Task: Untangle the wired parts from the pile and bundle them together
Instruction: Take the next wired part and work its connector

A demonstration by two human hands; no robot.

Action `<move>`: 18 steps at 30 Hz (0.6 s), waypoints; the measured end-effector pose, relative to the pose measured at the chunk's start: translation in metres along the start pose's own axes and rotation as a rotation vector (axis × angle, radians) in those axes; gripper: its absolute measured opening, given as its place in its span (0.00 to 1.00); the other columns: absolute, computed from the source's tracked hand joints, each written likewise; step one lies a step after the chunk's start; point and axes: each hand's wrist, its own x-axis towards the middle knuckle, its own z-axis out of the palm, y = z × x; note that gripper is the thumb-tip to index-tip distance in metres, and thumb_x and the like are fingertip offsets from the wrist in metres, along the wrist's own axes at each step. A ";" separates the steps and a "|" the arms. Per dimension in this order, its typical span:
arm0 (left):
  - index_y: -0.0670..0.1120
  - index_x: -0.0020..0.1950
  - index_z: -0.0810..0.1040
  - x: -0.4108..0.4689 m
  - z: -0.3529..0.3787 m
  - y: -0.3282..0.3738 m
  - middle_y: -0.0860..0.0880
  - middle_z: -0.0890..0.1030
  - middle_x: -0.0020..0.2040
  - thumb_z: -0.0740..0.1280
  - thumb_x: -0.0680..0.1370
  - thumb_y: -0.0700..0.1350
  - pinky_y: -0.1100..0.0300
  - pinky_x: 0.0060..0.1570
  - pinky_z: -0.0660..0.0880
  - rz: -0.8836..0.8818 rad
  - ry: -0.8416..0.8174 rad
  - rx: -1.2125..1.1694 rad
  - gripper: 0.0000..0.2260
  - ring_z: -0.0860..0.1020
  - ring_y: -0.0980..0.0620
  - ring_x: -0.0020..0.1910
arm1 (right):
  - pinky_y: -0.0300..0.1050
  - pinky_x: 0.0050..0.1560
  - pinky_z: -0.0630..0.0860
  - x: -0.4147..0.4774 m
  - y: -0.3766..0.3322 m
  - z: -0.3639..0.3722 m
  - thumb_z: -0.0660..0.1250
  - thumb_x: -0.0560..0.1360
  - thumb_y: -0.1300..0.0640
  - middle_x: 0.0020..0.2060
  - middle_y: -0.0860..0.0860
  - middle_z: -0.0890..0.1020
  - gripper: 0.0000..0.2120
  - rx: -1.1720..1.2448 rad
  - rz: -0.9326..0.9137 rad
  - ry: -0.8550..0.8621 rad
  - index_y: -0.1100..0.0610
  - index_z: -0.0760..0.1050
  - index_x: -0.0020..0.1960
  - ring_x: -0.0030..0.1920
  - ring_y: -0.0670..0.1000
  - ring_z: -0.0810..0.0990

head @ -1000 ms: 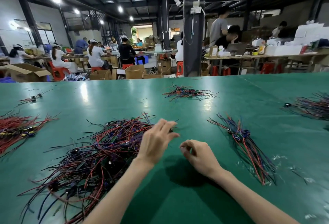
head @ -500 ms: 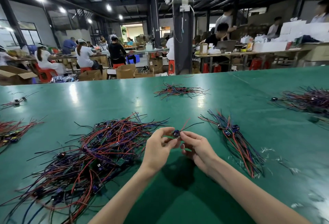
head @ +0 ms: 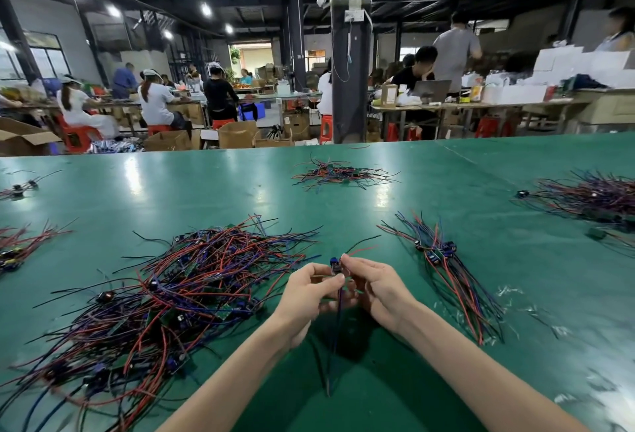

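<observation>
1. Held up over the green table, just in front of the body: one wired part, a small dark blue component on a tiny board.
2. Trailed thin red and black leads up and to the right from its top, and dark blue and black leads straight down between the forearms towards the table.
3. Pinched from the left by the left hand, fingers curled, thumb and fingertip closed on the part.
4. Pinched from the right by the right hand, fingertips closed on the top of the same part.
5. Lay to the left of the hands, close by: the tangled pile of red, blue and black wires with small boards and dark components mixed in.
6. Lay to the right, apart from the hands: a gathered bundle, its components bunched together and its wires running roughly parallel.
7. Sat farther out on the table: a small heap at the far centre, a larger heap at the right edge, a red bunch at the left edge.
8. Stood beyond the table: cardboard boxes and seated workers.
</observation>
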 end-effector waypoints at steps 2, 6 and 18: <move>0.38 0.44 0.71 -0.001 -0.001 0.001 0.41 0.80 0.34 0.66 0.75 0.31 0.56 0.32 0.81 -0.036 -0.035 -0.008 0.05 0.78 0.50 0.28 | 0.43 0.25 0.76 0.001 0.001 0.000 0.71 0.67 0.59 0.31 0.57 0.79 0.08 0.007 -0.006 0.018 0.63 0.77 0.41 0.24 0.51 0.76; 0.38 0.40 0.73 0.000 -0.003 0.000 0.45 0.78 0.29 0.65 0.76 0.30 0.57 0.31 0.80 -0.078 -0.083 0.025 0.06 0.76 0.53 0.25 | 0.38 0.23 0.73 0.003 0.002 -0.002 0.70 0.71 0.64 0.29 0.55 0.79 0.03 -0.003 -0.010 0.044 0.63 0.77 0.40 0.23 0.47 0.75; 0.40 0.35 0.73 0.001 -0.010 0.001 0.45 0.72 0.28 0.65 0.74 0.29 0.56 0.30 0.79 -0.122 -0.101 0.190 0.10 0.72 0.54 0.23 | 0.35 0.26 0.69 0.005 0.003 -0.006 0.67 0.73 0.67 0.26 0.51 0.77 0.07 -0.094 -0.020 0.071 0.62 0.77 0.37 0.23 0.45 0.71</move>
